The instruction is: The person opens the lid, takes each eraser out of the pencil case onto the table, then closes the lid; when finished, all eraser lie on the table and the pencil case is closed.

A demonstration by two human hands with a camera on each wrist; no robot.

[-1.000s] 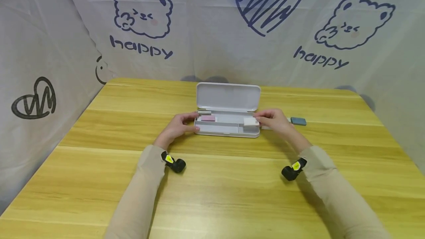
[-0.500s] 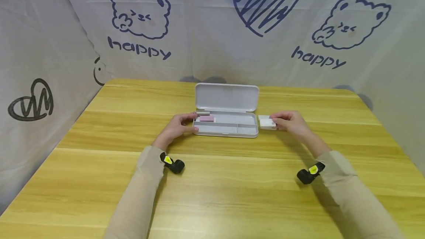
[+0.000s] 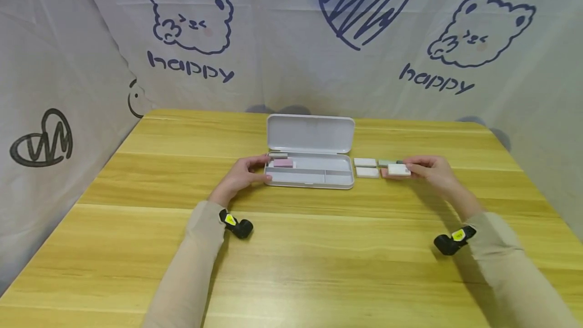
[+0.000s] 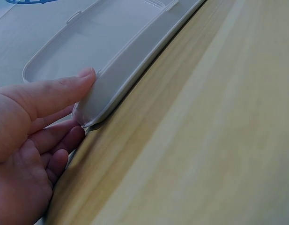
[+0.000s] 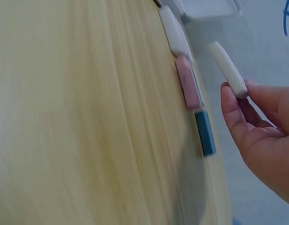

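An open white pencil case [image 3: 309,177] lies on the table with its lid [image 3: 310,133] raised. My left hand [image 3: 241,176] grips the case's left end, thumb at the near side and fingers at the end. Inside, on the left, sit a pink eraser [image 3: 283,163] and a thin grey-green piece [image 3: 278,155]. Thumb and fingers of my right hand [image 3: 434,173] pinch a white eraser [image 5: 228,70] above the table. Beneath and beside it lie a pink eraser [image 5: 188,84], a pale green one [image 3: 386,163] and a dark teal one [image 5: 206,133], partly hidden in the head view.
Two white erasers [image 3: 365,162] lie just right of the case, one behind the other. A white cloth [image 3: 282,65] with blue drawings hangs behind the wooden table [image 3: 291,267].
My right hand has carried the white eraser from above the case's right end rightward, past the two white erasers, to above the pink one. My left hand stays at the case.
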